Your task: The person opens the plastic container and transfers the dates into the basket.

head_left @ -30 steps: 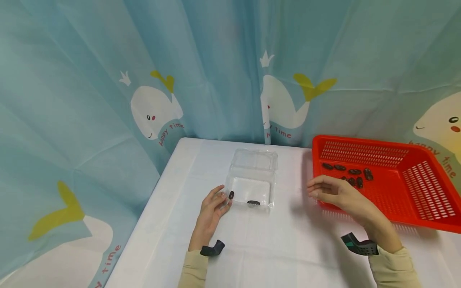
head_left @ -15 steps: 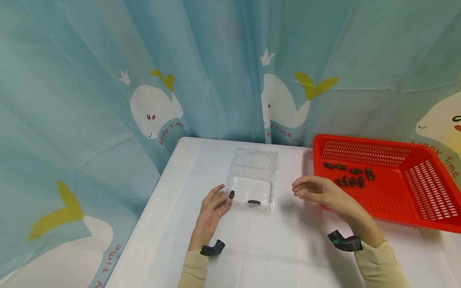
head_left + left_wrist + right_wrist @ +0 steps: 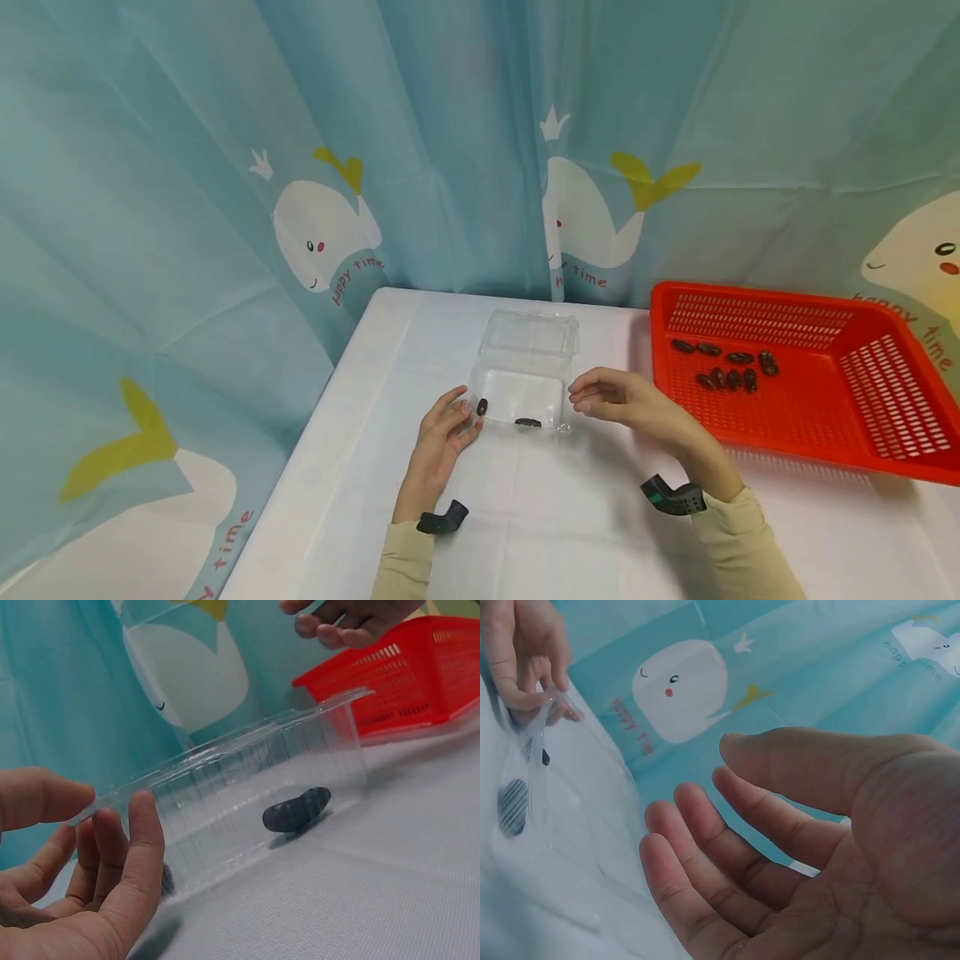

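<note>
A clear plastic clamshell box (image 3: 517,398) stands on the white table, its lid (image 3: 528,333) folded back toward the curtain. Two dark, oblong dates are inside: one date (image 3: 482,407) near the left wall, another date (image 3: 297,811) by the front wall. My left hand (image 3: 444,433) pinches the box's rim at the left corner, thumb above and fingers beneath in the left wrist view. My right hand (image 3: 637,407) hovers beside the box's right edge. Its fingers (image 3: 727,840) are loosely bent and nothing lies between them in the right wrist view.
A red perforated basket (image 3: 810,417) sits at the right of the table, with several dates (image 3: 738,358) in its left half. A blue curtain (image 3: 465,208) with whale prints hangs behind and left of the table.
My right hand has moved left, from over the basket's near-left edge to the box's right side. The left hand and the box have stayed in place.
</note>
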The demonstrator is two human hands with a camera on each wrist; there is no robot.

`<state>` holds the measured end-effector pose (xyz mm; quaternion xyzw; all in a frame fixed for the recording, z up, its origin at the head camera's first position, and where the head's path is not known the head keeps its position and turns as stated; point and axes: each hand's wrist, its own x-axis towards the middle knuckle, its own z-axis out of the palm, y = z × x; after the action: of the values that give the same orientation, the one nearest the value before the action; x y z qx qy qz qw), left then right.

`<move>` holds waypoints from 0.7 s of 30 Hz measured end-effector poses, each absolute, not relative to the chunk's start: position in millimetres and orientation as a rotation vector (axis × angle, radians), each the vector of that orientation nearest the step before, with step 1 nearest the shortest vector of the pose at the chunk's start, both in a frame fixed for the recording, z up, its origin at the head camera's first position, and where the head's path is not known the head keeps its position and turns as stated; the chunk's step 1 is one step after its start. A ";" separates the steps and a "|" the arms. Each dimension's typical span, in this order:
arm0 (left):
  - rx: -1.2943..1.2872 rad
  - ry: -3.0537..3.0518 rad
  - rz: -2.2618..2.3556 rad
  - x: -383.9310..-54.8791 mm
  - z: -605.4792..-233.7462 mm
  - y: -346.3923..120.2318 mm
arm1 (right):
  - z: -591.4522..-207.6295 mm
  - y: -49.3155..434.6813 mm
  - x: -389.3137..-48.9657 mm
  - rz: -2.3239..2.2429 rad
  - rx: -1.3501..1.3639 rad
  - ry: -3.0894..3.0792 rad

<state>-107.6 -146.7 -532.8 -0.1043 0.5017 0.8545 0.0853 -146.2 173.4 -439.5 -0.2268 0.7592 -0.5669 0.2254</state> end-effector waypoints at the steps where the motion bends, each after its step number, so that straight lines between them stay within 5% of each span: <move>1: -0.313 1.498 2.545 -107.8 -533.1 -146.7 | -441.0 171.0 -146.8 -1.575 -0.626 2.081; 21: -0.314 1.493 2.548 -109.4 -534.2 -145.9 | -467.1 119.3 -158.6 -1.494 -0.657 2.186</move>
<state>-109.4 -145.9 -534.2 -0.1055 0.5009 0.8547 0.0859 -158.6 119.3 -467.1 -0.2358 0.7842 -0.5360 0.2051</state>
